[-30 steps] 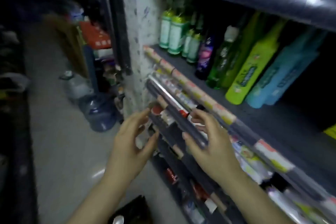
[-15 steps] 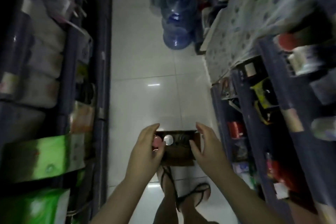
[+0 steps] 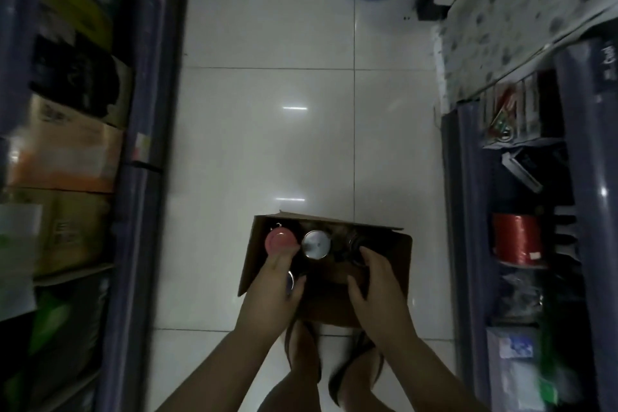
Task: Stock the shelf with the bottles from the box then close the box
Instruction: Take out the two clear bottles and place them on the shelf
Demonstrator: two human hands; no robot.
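On the far left stands a shelf unit (image 3: 143, 130) stacked with cartons, its dark upright running down the aisle side. The tiled floor (image 3: 267, 144) lies between it and the stocked shelf (image 3: 468, 211) on the right, and the cardboard box (image 3: 394, 264) sits on those tiles just ahead of the person's sandalled feet (image 3: 302, 358), its flaps open so the tops of the bottles show.

Inside, toward the left wall of the box, is a pink-capped bottle (image 3: 280, 239); just beside it a silver-capped bottle (image 3: 316, 244); further right a dark-capped bottle (image 3: 352, 241), hard to make out in the gloom. The left hand (image 3: 274, 291) reaches down into the box, fingertips touching the near edge of the pink cap, thumb curled toward another silvery top partly hidden under the palm. It looks to be closing round a bottle neck, though I cannot tell whether it has a real hold. The right hand (image 3: 378, 281) is over the right half of the box, fingers bent downward by the dark cap, seemingly going for that bottle; whether it grips is also unclear.

Both hands going in together suggests lifting two bottles per trip. Several bottles remain, so closing the box is some way off.
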